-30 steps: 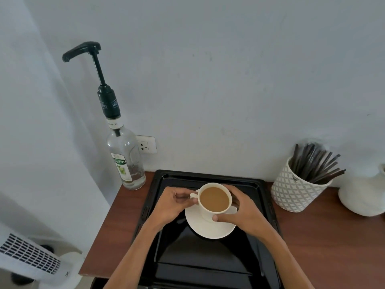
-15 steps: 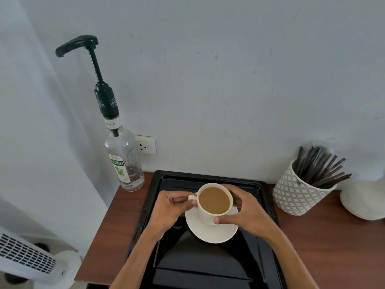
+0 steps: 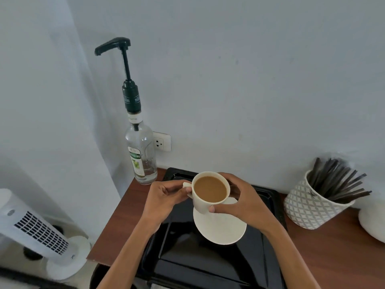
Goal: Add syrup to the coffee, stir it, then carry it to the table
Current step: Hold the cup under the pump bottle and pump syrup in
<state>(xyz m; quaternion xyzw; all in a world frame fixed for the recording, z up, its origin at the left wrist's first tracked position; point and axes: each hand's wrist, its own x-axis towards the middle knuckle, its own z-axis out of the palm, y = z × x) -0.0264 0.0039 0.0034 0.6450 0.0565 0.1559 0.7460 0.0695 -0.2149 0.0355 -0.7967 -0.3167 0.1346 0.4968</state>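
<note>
A white cup of milky coffee (image 3: pixel 210 189) hangs above its white saucer (image 3: pixel 220 226), lifted clear of it. My left hand (image 3: pixel 164 200) pinches the cup's handle. My right hand (image 3: pixel 242 202) wraps round the cup's right side, thumb on the front wall. The saucer rests on a black tray (image 3: pixel 208 261). A clear syrup bottle (image 3: pixel 141 155) with a tall black pump (image 3: pixel 113 45) stands at the counter's back left corner, its spout pointing left. A patterned white pot (image 3: pixel 308 207) holds several dark stir sticks (image 3: pixel 337 180) at the right.
The brown wooden counter (image 3: pixel 333 257) runs along a white wall with a power socket (image 3: pixel 161 141) behind the bottle. A white jar (image 3: pixel 373 222) sits at the far right edge. A white tower fan (image 3: pixel 35 228) stands on the floor to the left.
The cup has risen off the saucer and shifted slightly left toward the bottle, both hands still on it. The view has swung so the bottle sits nearer the centre.
</note>
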